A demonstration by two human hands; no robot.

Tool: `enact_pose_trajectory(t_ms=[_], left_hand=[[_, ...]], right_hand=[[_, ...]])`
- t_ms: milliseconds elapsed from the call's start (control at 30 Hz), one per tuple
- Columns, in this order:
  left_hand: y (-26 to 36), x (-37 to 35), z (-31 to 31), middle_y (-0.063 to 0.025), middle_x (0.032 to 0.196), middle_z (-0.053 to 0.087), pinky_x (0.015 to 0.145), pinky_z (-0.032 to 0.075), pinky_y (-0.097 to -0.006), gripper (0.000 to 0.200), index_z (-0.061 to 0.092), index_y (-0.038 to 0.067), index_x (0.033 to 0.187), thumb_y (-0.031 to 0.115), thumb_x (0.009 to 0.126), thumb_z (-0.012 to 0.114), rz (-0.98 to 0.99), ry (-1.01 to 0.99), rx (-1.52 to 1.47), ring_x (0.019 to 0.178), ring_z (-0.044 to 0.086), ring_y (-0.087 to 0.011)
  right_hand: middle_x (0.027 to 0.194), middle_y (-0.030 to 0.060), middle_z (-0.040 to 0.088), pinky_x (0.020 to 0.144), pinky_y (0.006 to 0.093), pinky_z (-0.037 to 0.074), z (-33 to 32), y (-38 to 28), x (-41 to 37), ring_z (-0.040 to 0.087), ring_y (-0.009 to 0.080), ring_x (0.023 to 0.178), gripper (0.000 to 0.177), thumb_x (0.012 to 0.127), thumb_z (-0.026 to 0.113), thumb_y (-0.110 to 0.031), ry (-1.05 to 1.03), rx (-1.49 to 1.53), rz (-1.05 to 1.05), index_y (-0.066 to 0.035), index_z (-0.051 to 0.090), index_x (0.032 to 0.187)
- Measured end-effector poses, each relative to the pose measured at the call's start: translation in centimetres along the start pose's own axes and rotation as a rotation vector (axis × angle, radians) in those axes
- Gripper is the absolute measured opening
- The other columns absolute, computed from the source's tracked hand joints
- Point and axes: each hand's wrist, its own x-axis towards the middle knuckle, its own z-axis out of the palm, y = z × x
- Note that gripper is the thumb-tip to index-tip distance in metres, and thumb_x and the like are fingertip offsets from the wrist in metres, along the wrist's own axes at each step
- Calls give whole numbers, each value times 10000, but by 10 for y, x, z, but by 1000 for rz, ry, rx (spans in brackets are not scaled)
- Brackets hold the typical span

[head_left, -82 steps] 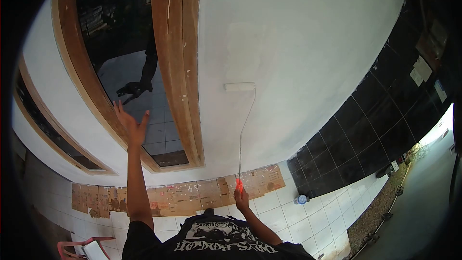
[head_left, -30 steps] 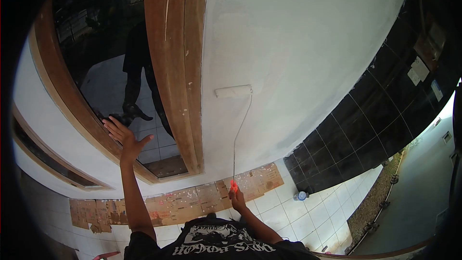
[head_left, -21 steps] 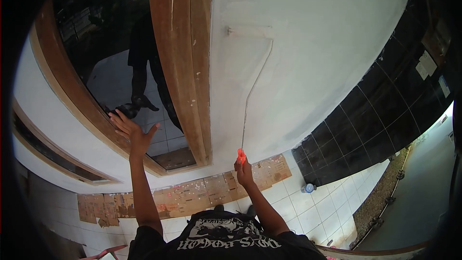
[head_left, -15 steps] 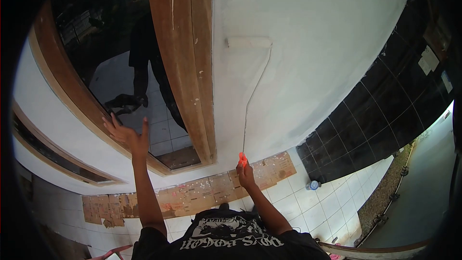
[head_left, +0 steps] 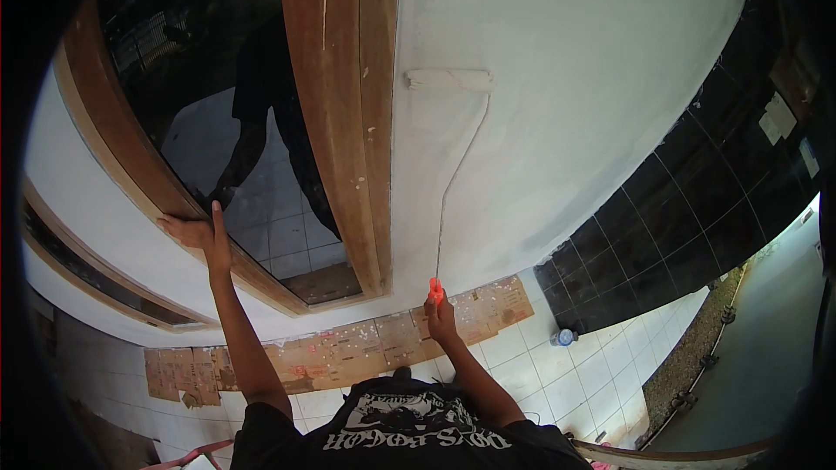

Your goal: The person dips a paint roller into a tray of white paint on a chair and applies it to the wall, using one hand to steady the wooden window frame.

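Note:
My right hand (head_left: pixel 441 317) is wrapped round the orange-red handle of a paint roller (head_left: pixel 448 80). Its long thin wire rises to a whitish sleeve, which lies level against the white wall (head_left: pixel 557 96) just right of the wooden window frame (head_left: pixel 344 104). My left hand (head_left: pixel 202 237) rests on the lower left part of that frame, fingers stretched out and thumb pointing up beside the glass. Nothing is held in it. The dark window glass (head_left: pixel 261 157) reflects a figure and floor tiles.
Paint-spotted cardboard (head_left: pixel 374 344) lies along the wall's foot on white floor tiles (head_left: pixel 557 374). A small blue-and-white container (head_left: pixel 564 337) stands near the dark wall tiles (head_left: pixel 644 226) at right. A narrow second window (head_left: pixel 87 265) is at far left.
My left hand has moved left and slightly down, from in front of the glass onto the wooden frame. The roller stays at nearly the same height on the wall.

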Motion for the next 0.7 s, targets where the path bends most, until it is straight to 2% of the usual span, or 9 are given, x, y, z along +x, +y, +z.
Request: enact_pose_trajectory(t_ms=[33,67,133,267,367,467,600,700], left_hand=[[-5,0,1,-289,1573,-154,1180,-4,-548,1126,-87,-72,1504,563,893,616,-14,-8,29,1474,-72,-423],[-12,0,2,-289,1573,-154,1180,-4,-548,1126,-87,-72,1504,563,893,616,-21,-2,28,1474,-72,-423],[-22,0,2,-266,1574,-194,1166,-53,-561,1086,-121,-52,1505,598,926,530,43,-48,7,1473,-129,-405],[-25,-3,1,-235,1572,-243,1152,-90,-568,1050,-156,-28,1505,602,950,475,6,-98,11,1473,-169,-388],[-26,-1,0,-215,1574,-259,1138,-113,-583,1027,-171,-8,1508,616,959,433,38,-104,44,1471,-199,-373],[-13,-1,-5,-186,1552,-332,1141,-120,-559,1008,-219,-4,1492,620,976,382,-17,-140,34,1449,-274,-350],[-14,1,-4,-179,1548,-344,1136,-130,-561,956,-226,3,1491,606,995,326,-38,-137,36,1445,-287,-346],[-22,0,-2,-178,1549,-343,1135,-131,-564,928,-223,13,1495,589,1004,313,-19,-123,51,1446,-287,-345]], right_hand=[[692,8,495,578,282,422,1,5,-3,466,100,610,435,1049,378,-408,-15,37,17,4,512,1071],[692,8,495,578,282,422,3,9,-10,466,100,610,435,1049,378,-408,-20,32,12,4,512,1071],[690,18,508,587,279,424,7,23,-33,485,106,620,435,1045,382,-427,-44,56,47,-12,515,1033],[686,31,529,580,289,407,15,48,-54,511,125,620,436,1044,376,-441,-61,119,90,-37,503,938],[689,28,523,587,291,406,17,23,-28,505,125,622,422,1045,380,-431,-50,113,43,-44,500,926],[690,24,518,593,291,408,16,-8,1,503,121,629,392,1049,385,-407,-63,136,-3,-52,494,923],[690,19,513,594,288,408,17,-1,-3,497,113,631,372,1053,387,-386,-46,131,2,-48,494,939],[695,16,514,592,285,407,17,43,-44,494,110,629,360,1056,385,-372,-30,129,3,-45,497,955]])
